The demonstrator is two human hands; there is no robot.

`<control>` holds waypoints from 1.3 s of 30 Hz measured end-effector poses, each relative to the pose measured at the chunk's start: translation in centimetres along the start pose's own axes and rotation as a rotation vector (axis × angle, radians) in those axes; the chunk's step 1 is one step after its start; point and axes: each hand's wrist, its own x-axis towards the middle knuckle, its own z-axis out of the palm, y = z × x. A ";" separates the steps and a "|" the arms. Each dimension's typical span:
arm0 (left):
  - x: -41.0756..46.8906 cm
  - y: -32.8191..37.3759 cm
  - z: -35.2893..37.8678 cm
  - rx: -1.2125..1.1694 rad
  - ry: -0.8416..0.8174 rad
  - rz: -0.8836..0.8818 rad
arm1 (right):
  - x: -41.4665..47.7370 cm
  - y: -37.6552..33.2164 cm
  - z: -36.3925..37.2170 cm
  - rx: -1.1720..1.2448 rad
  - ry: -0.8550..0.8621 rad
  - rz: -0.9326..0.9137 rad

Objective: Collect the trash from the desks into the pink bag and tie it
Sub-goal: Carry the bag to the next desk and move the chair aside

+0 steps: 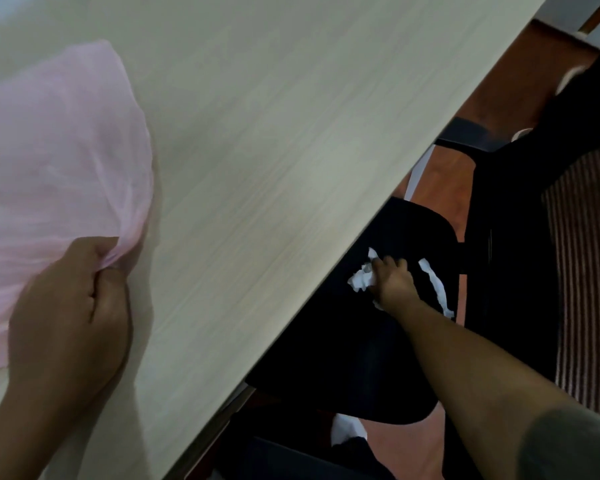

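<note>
A thin pink bag (52, 161) lies puffed up on the pale wooden desk (274, 133) at the left. My left hand (73, 306) pinches a gathered fold of its edge between thumb and fingers. My right hand (392, 278) reaches down past the desk edge onto a black chair seat (343, 341). Its fingers close on a crumpled white tissue (361, 280). A second strip of white tissue (437, 289) lies on the seat just right of that hand.
The desk edge runs diagonally from the upper right to the bottom centre. A striped chair back (586, 271) stands at the right. Red-brown floor (430, 445) shows below, with a white scrap (347, 431) under the seat's near edge.
</note>
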 end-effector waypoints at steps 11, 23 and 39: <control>0.2 -1.3 0.8 -0.014 0.007 0.015 | -1.6 6.4 1.6 0.380 0.165 0.557; -0.1 2.6 -2.8 -0.024 -0.111 0.001 | -13.3 -0.9 -8.9 0.600 0.049 0.328; -0.2 -0.5 -25.0 -0.554 0.015 -0.167 | -26.6 -27.2 -29.4 0.351 0.600 -0.665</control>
